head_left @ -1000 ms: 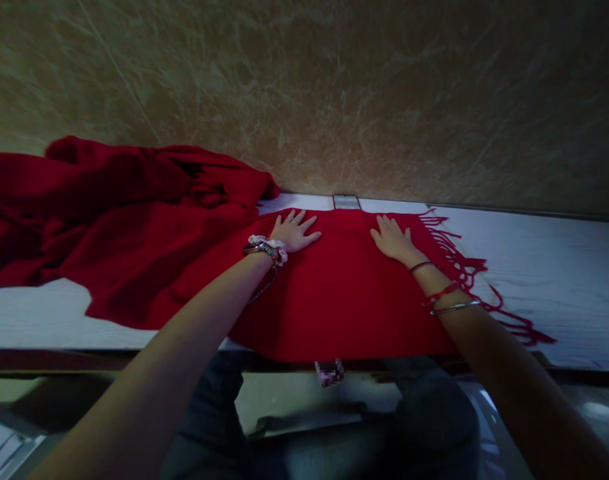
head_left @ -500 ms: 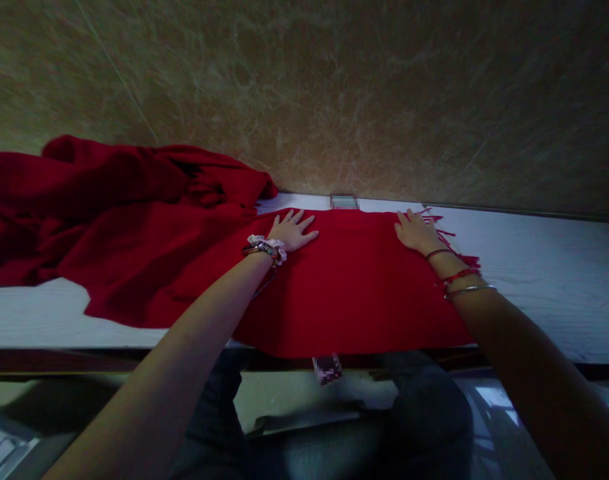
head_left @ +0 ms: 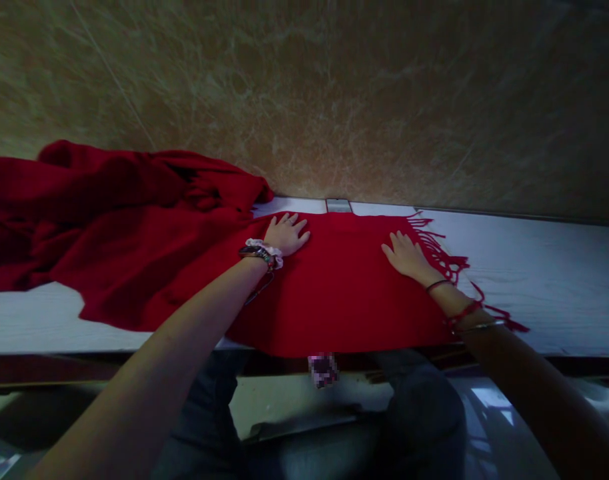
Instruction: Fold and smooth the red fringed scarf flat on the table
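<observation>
Both left hand [head_left: 286, 235] and right hand [head_left: 406, 257] rest with fingers spread, gripping nothing, on the red cloth [head_left: 342, 283] I see stretching left to right, the right nearer its fringe [head_left: 442, 255].

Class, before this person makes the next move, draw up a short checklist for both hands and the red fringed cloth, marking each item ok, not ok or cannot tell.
1. Bare left hand open on the red fringed cloth, fingers spread: ok.
2. Bare right hand open on the cloth, near its fringed end: ok.
3. Cloth between the hands lying smooth: ok, no deep folds show.
4. Far-left part of the cloth spread flat on the white wood-grained tabletop: not ok, it lies bunched.
5. Thin red fringe lying straight: not ok, strands curve and cross.
6. Palms pressing firmly: cannot tell.
</observation>
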A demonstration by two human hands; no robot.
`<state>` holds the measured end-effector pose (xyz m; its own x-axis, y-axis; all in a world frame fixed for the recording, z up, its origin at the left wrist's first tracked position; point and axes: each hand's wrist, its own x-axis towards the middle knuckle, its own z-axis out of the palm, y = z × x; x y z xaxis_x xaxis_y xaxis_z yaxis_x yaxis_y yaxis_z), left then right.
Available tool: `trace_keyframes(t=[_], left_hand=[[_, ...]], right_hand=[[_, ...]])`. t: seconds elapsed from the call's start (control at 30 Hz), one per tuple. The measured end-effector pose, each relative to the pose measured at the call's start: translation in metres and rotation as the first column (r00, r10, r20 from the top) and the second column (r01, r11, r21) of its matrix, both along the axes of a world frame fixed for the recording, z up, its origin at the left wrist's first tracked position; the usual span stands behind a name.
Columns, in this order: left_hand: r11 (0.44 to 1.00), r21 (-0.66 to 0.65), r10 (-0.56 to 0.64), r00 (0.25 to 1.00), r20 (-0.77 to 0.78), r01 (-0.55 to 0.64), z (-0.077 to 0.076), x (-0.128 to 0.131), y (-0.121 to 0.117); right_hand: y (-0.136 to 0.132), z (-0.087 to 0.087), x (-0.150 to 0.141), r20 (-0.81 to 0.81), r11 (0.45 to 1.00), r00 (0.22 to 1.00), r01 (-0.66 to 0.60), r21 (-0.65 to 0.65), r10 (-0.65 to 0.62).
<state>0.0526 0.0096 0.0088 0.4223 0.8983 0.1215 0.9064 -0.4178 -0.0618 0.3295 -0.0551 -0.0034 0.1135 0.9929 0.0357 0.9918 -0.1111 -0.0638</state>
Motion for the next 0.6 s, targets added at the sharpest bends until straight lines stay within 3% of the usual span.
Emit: trace_keyframes(t=[0.07, 0.13, 0.23, 0.33, 0.43, 0.6], left_hand=[[0.994, 0.107, -0.026, 0.999, -0.021, 0.028, 0.007, 0.005, -0.013], [0.99, 0.141, -0.031, 1.0, 0.002, 0.03, 0.012, 0.008, -0.031], [1.0, -0.004, -0.016, 0.999, 0.046, 0.016, 0.01, 0.005, -0.054], [0.989, -0.142, -0.045, 0.998, 0.033, 0.049, -0.002, -0.005, -0.063], [0.987, -0.146, -0.056, 0.997, 0.049, 0.062, -0.009, -0.012, -0.058], [0.987, -0.146, -0.057, 0.996, 0.068, 0.067, -0.009, -0.013, -0.051]], right_hand=[[-0.007, 0.007, -0.007, -0.007, 0.998, 0.999, -0.044, 0.049, 0.045], [-0.017, 0.012, -0.026, -0.022, 0.98, 0.985, -0.166, 0.11, 0.169], [-0.033, 0.013, -0.061, -0.078, 0.936, 0.936, -0.333, 0.115, 0.343], [-0.042, 0.007, -0.085, -0.08, 0.916, 0.913, -0.394, 0.076, 0.4], [-0.042, 0.001, -0.081, -0.026, 0.91, 0.911, -0.41, 0.064, 0.412], [-0.033, -0.002, -0.034, 0.044, 0.958, 0.958, -0.284, 0.041, 0.282]])
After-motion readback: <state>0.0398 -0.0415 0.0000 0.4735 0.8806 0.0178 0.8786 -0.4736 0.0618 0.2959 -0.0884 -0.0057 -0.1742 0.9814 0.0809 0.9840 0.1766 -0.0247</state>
